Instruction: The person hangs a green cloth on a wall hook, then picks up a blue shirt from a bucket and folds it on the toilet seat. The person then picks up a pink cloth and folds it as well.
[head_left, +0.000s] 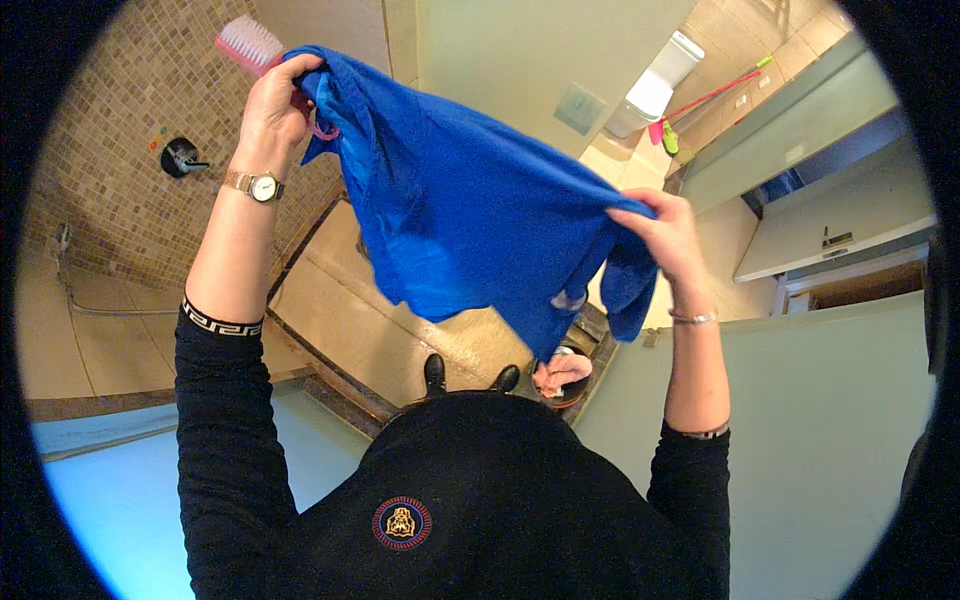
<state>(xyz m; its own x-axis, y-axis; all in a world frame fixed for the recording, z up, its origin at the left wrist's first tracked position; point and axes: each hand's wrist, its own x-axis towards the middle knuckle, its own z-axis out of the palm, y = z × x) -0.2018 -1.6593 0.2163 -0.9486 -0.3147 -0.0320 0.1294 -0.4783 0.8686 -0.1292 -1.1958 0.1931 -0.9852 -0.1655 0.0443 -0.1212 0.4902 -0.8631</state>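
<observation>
A blue cloth garment (480, 187) hangs stretched out between my two raised hands, over the tiled floor. My left hand (279, 97), with a watch at its wrist, grips one upper end of it. A pink scrub brush with white bristles (251, 43) sticks out beyond the fingers of this same hand; its handle is partly hidden. My right hand (664, 225), with a bracelet at the wrist, pinches the other upper end, from which a narrow part of the cloth dangles. Below the cloth's lower tip, a basin (574, 397) holds a light pink cloth (562, 373).
A mosaic-tiled wall with a shower valve (182, 157) and a shower hose (127, 310) is at left. Frosted glass panels (780, 397) stand at right and lower left. A toilet (649, 94), a red-handled cleaning tool (712, 96) and a door (840, 217) lie farther off at upper right.
</observation>
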